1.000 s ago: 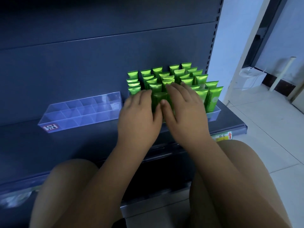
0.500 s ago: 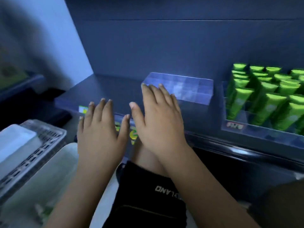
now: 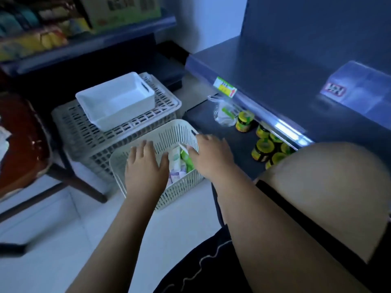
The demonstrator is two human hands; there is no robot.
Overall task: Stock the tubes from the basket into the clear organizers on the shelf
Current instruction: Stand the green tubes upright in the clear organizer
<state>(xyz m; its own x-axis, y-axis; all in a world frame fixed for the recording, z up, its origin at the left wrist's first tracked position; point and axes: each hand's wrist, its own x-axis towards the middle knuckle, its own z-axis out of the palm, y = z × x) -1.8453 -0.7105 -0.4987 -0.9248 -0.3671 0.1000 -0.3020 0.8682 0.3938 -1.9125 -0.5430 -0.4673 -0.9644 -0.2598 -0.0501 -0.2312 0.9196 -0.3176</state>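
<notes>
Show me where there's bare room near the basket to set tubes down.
Free: the upper shelf top between price tag and clear organizer; the white bin on the slatted crate looks empty. Crowded: the lower shelf by the jars and plastic bag.

place: shop | cues: price-tagged shelf [image 3: 264, 72]; stocked jars [image 3: 262, 146] (labels blurred); packaged goods [image 3: 31, 39]

— Where does the basket [image 3: 169, 134] sit?
— On the floor, with the tubes [image 3: 176, 160] inside it. Just behind it, at its 11 o'clock, stands a crate [image 3: 84, 134] with a tub [image 3: 131, 113] on top.
— And the shelf [image 3: 275, 66]?
— At the basket's 2 o'clock, with an organizer [image 3: 370, 98] on it. Beneath it, a lower shelf [image 3: 211, 127] carries a bag [image 3: 224, 114], with jars [image 3: 263, 146] at the bag's 4 o'clock.
</notes>
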